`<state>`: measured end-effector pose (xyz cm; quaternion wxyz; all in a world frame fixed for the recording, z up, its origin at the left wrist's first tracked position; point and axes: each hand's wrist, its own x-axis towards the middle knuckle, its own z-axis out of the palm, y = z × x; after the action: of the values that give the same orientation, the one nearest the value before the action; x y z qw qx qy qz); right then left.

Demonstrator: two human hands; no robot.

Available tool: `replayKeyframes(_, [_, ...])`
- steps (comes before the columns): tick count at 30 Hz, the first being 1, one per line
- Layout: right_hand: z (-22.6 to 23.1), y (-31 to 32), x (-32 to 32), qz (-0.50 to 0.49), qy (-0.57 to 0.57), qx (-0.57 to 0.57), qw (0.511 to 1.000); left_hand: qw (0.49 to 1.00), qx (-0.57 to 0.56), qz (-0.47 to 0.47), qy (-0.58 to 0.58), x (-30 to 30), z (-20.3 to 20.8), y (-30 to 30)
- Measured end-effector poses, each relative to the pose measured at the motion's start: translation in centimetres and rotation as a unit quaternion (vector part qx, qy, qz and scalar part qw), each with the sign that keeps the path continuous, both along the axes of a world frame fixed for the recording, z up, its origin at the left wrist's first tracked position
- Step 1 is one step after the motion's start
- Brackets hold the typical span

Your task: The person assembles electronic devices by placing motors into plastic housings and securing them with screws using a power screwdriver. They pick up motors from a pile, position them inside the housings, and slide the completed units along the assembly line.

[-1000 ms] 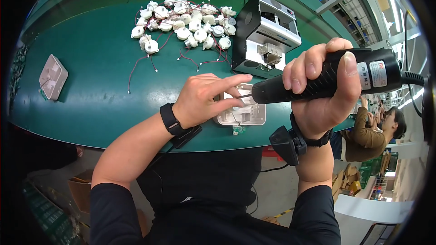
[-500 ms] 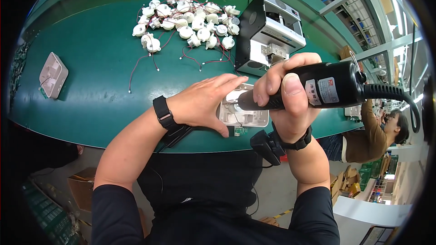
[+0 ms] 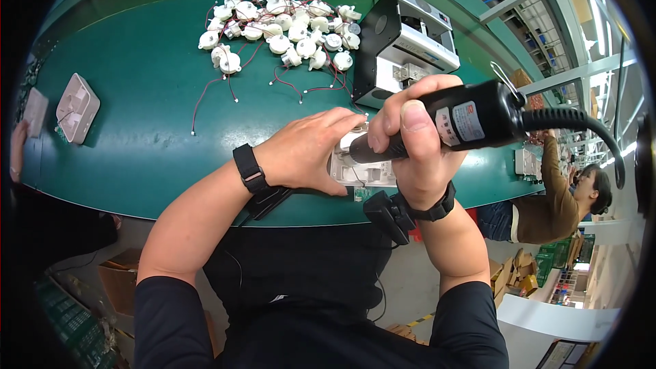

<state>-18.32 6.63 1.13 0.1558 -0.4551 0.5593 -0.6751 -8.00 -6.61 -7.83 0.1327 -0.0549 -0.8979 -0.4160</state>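
Note:
My left hand (image 3: 307,150) steadies a white plastic housing (image 3: 377,175), thumb along its near side and fingers along the far side. In my right hand (image 3: 420,143) is a black electric screwdriver (image 3: 493,117), held tilted with its thick cable trailing right. Its tip points down into the left part of the housing, close to my left hand; the exact contact is hard to see. A small green circuit board (image 3: 361,194) lies by the housing's near edge. Part of the housing's inside is hidden by my right hand and the tool.
Beyond my hands lies a pile of white round motors (image 3: 287,31) with red and black leads. A black-and-silver machine (image 3: 403,51) stands right of it. Another white housing (image 3: 77,109) sits on the green table (image 3: 150,130). A co-worker's hand (image 3: 19,140) is at far left; another person (image 3: 557,198) works at right.
The screwdriver and my right hand have shifted left and the tool has tilted more. At the far left, a co-worker's hand and a pale piece have come into view.

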Motion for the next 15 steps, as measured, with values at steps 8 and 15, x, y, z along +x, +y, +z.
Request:
replayKeyframes(8, [0.4, 0.1, 0.1, 0.06, -0.045, -0.017, 0.997, 1.0, -0.008, -0.006, 0.002, 0.0, 0.1, -0.2])
replayKeyframes(15, [3.3, 4.8, -0.1, -0.018, -0.044, -0.145, 0.988, 1.0, 0.0, -0.011, -0.018, 0.3, 0.4, -0.1])
